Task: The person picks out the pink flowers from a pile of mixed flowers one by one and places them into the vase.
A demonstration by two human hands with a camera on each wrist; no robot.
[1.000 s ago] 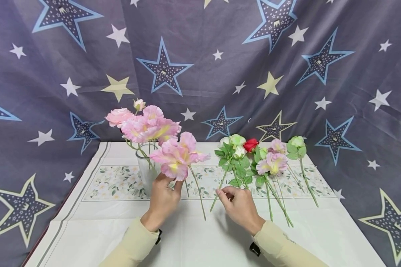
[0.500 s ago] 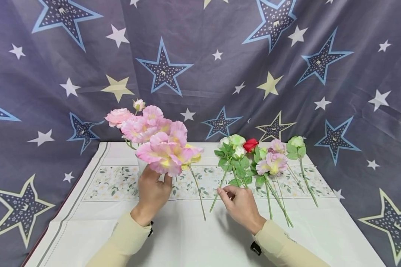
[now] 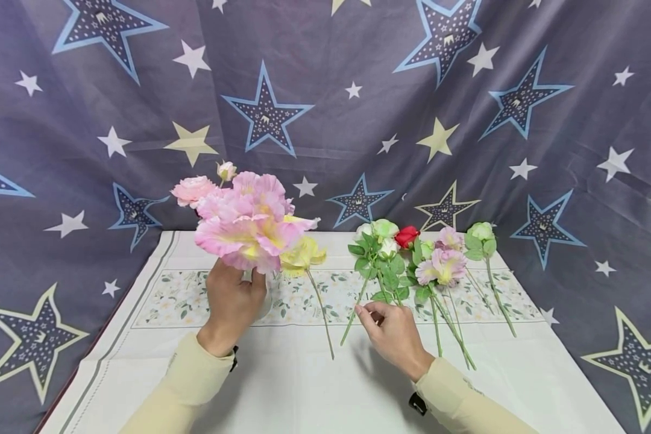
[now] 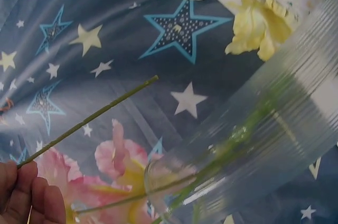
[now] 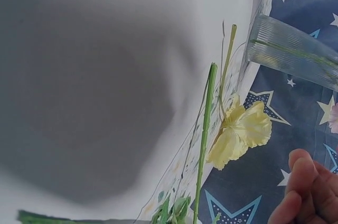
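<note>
My left hand (image 3: 233, 298) holds a large pink-and-yellow artificial flower (image 3: 249, 241) just under its bloom. In the left wrist view, its cut stem (image 4: 90, 121) sticks out from the fingertips, the free end in the air beside a clear ribbed vase (image 4: 264, 113). That vase holds a pink ranunculus (image 3: 192, 190) and another pink bloom, largely hidden behind the held one in the head view. My right hand (image 3: 393, 337) stays low over the table with loosely bent fingers. Its fingertips are near a green stem (image 3: 349, 328); the right wrist view shows nothing held.
A yellow flower (image 3: 304, 256) lies on the white tablecloth (image 3: 314, 392) right of the vase. Further right lie white-green roses (image 3: 385, 229), a red rose (image 3: 408, 235), mauve flowers (image 3: 443, 265) and a separate green rose (image 3: 481, 232). A starry curtain (image 3: 325, 120) hangs behind.
My left hand has carried the pink flower left and upward, off the yellow flower and in front of the vase. The right hand has hardly moved.
</note>
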